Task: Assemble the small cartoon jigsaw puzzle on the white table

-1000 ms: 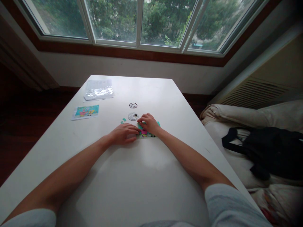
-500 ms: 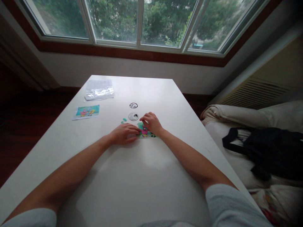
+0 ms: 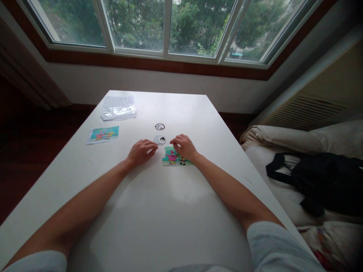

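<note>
A small jigsaw puzzle (image 3: 172, 156) with a green and pink cartoon picture lies flat on the white table, in front of me. My right hand (image 3: 185, 146) rests over its upper right part and hides some of it. The fingers there are bent and drawn together; anything between them is too small to make out. To the left of the puzzle, my left hand (image 3: 141, 152) is lowered to the tabletop with thumb and fingertips close together. Whatever it pinches is hidden. No loose green pieces show around that hand.
Two round silvery discs (image 3: 160, 140) lie just beyond my hands. A printed picture card (image 3: 104, 133) is at the left, with a clear plastic bag (image 3: 119, 108) over papers behind it. Right of the table (image 3: 176, 211) stands a sofa holding a black bag (image 3: 326, 181).
My left hand has moved left and slightly away from me, off the puzzle, covering where loose green pieces lay. More of the puzzle shows. My right hand has shifted slightly right.
</note>
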Demonstrator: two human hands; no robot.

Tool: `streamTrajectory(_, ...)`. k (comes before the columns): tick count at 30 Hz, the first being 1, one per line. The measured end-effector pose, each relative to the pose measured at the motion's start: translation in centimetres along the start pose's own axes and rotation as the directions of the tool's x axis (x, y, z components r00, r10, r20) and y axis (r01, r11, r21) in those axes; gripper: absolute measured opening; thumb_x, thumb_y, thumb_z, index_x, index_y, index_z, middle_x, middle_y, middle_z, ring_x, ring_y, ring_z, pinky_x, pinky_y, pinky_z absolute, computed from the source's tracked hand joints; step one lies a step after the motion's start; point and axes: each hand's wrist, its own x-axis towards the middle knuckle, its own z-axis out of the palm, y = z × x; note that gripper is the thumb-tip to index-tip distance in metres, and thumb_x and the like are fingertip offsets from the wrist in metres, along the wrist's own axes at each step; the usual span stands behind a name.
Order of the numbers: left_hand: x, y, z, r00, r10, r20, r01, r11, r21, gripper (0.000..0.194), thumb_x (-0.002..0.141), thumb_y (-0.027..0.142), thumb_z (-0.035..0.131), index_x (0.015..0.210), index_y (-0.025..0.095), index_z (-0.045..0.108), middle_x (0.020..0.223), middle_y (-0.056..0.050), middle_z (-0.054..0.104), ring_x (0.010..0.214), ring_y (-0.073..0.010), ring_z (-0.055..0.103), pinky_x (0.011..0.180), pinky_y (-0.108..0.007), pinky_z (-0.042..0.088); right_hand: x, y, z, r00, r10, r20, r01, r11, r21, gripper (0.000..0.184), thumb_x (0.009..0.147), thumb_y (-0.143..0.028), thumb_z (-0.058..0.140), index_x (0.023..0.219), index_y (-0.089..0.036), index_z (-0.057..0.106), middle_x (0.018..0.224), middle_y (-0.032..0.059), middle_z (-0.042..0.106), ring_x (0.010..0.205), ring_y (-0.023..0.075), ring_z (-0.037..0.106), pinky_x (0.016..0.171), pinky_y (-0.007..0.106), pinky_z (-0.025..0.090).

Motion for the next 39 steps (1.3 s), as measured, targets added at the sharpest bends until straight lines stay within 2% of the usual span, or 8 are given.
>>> streamTrajectory(5, -0.2, -3.0, -0.5, 0.991, -0.131, -0.014, 0.132, 0.987, 0.090, 0.027, 0.097, 0.019, 0.051, 0.101, 0.024, 0.077, 0.102, -0.006, 0.074, 0.096, -0.0229, 0.061, 0.086, -0.037, 0.050, -0.6, 0.6, -0.5, 0.991, -0.026, 0.133, 0.023, 0.999, 0.026, 0.016, 0.089, -0.013, 0.061, 0.097, -0.021, 0.073, 0.081, 0.0027, 0.067, 0.081, 0.0195, 0.056, 0.080, 0.032, 0.041)
streamTrajectory(11, -0.8, -5.4, -0.5, 0.983, -0.178, -0.039, 0.179, 0.983, 0.026, 0.022, 0.094, 0.019, 0.058, 0.100, 0.027, 0.078, 0.097, -0.004, 0.071, 0.096, -0.0223, 0.058, 0.088, -0.036, 0.049, -0.7, 0.1, -0.7, 0.982, -0.022, 0.185, 0.019, 1.000, 0.019, 0.014, 0.090, -0.021, 0.066, 0.103, -0.021, 0.072, 0.078, 0.0013, 0.061, 0.081, 0.0183, 0.053, 0.076, 0.029, 0.040)
streamTrajectory(17, -0.9, -5.6, -0.4, 0.983, -0.183, -0.031, 0.184, 0.983, 0.012, 0.023, 0.093, 0.018, 0.058, 0.100, 0.027, 0.078, 0.100, -0.004, 0.070, 0.097, -0.0222, 0.058, 0.088, -0.036, 0.048, -0.6, -0.1, -0.3, 0.982, -0.006, 0.189, 0.000, 1.000, 0.027, 0.012, 0.093, -0.021, 0.067, 0.103, -0.021, 0.072, 0.081, 0.0019, 0.062, 0.083, 0.0178, 0.053, 0.077, 0.029, 0.040)
streamTrajectory(26, -0.9, -4.6, -0.4, 0.966, -0.251, -0.069, 0.255, 0.965, 0.061, 0.020, 0.095, 0.028, 0.058, 0.099, 0.026, 0.078, 0.098, -0.005, 0.070, 0.097, -0.0238, 0.058, 0.090, -0.039, 0.049, -0.5, -0.8, 0.5, 0.984, -0.024, 0.179, 0.023, 1.000, 0.011, 0.013, 0.095, -0.022, 0.065, 0.104, -0.022, 0.074, 0.087, 0.0042, 0.067, 0.087, 0.0191, 0.057, 0.080, 0.030, 0.043)
streamTrajectory(30, -0.9, -4.3, -0.2, 0.958, -0.280, -0.068, 0.285, 0.954, 0.088, 0.022, 0.095, 0.030, 0.057, 0.101, 0.026, 0.078, 0.099, -0.006, 0.070, 0.097, -0.0241, 0.058, 0.089, -0.039, 0.050, -0.5, -0.9, 0.4, 0.994, -0.019, 0.105, 0.011, 0.997, 0.073, 0.017, 0.098, -0.019, 0.057, 0.102, -0.021, 0.074, 0.092, 0.0055, 0.071, 0.090, 0.0190, 0.060, 0.083, 0.031, 0.045)
streamTrajectory(33, -0.8, -3.9, -0.1, 0.957, -0.283, -0.057, 0.287, 0.953, 0.094, 0.026, 0.098, 0.029, 0.053, 0.107, 0.026, 0.077, 0.103, -0.007, 0.069, 0.099, -0.0238, 0.058, 0.090, -0.038, 0.050, -0.4, -0.4, 0.2, 0.997, 0.069, -0.020, -0.067, 0.994, 0.084, 0.018, 0.099, -0.021, 0.055, 0.101, -0.021, 0.073, 0.090, 0.0051, 0.072, 0.086, 0.0192, 0.060, 0.083, 0.032, 0.046)
streamTrajectory(36, -0.8, -3.6, 0.0, 0.960, -0.273, -0.059, 0.277, 0.957, 0.087, 0.032, 0.100, 0.025, 0.048, 0.119, 0.025, 0.073, 0.106, -0.007, 0.067, 0.101, -0.0233, 0.058, 0.092, -0.038, 0.049, -0.4, 0.5, 0.1, 0.976, 0.177, -0.126, -0.168, 0.982, 0.082, 0.018, 0.097, -0.021, 0.056, 0.098, -0.021, 0.073, 0.089, 0.0048, 0.073, 0.083, 0.0195, 0.060, 0.082, 0.033, 0.046)
streamTrajectory(39, -0.7, -3.2, 0.2, 0.966, -0.254, -0.037, 0.257, 0.961, 0.106, 0.034, 0.098, 0.023, 0.049, 0.123, 0.026, 0.073, 0.104, -0.008, 0.065, 0.099, -0.0235, 0.057, 0.092, -0.039, 0.048, -0.3, 1.3, 0.0, 0.948, 0.263, -0.177, -0.249, 0.963, 0.100, 0.017, 0.096, -0.023, 0.057, 0.096, -0.020, 0.074, 0.090, 0.0045, 0.073, 0.080, 0.0192, 0.060, 0.079, 0.033, 0.046)
